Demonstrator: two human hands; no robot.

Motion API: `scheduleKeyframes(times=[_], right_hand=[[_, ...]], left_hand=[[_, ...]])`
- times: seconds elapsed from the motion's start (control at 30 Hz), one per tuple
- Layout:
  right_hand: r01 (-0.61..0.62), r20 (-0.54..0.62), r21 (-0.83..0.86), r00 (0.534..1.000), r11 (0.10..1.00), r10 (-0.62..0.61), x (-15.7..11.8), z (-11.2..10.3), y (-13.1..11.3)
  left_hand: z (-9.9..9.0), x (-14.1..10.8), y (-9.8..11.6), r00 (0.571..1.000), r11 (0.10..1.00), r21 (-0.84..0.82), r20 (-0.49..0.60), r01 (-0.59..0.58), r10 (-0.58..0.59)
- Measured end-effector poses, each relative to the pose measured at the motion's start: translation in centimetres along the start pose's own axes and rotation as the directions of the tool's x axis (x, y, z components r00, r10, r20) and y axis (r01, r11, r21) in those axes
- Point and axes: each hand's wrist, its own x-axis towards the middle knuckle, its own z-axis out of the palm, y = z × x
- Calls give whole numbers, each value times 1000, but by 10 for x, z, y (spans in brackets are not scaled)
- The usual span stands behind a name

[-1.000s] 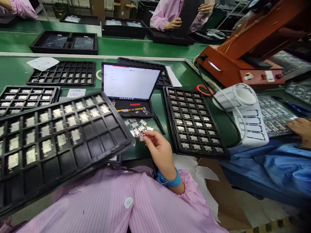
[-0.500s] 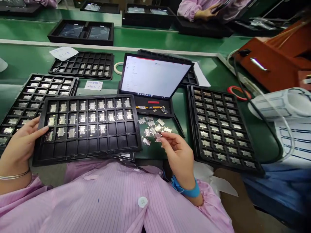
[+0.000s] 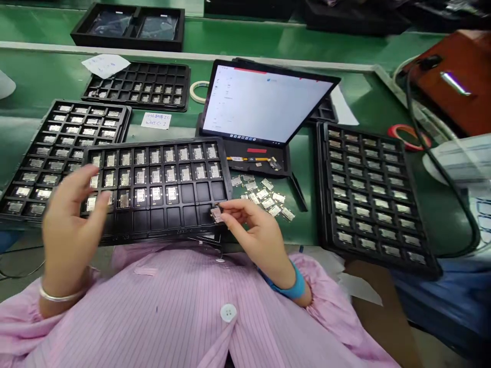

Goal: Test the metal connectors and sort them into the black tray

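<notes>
A black compartment tray (image 3: 187,212) lies tilted slightly in front of me, its upper rows filled with small silvery modules and its lower right pockets bare. My right hand (image 3: 255,232) pinches one small module (image 3: 217,214) over the tray's lower right corner. My left hand (image 3: 74,220) is raised over the tray's left end, thumb and fingers apart, holding nothing. A loose pile of modules (image 3: 263,194) lies on the green surface to the right of the tray.
A tablet (image 3: 264,105) stands propped behind the pile, with black tweezers (image 3: 298,191) beside it. Filled trays lie at the left (image 3: 57,151) and right (image 3: 368,197). Farther back are a partly filled tray (image 3: 153,84), a tape roll (image 3: 198,92) and a handwritten label (image 3: 156,120).
My left hand has let go of the tray's left edge and opened above it. My right hand has carried the module left from the pile to the tray. The view has shifted.
</notes>
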Motion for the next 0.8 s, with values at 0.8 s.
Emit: scheduleKeyframes(times=[0.8], right_hand=[[-159, -100, -481, 987, 862, 126, -11, -29, 39]], left_hand=[[59, -28, 53, 567, 635, -410, 822, 655, -53]])
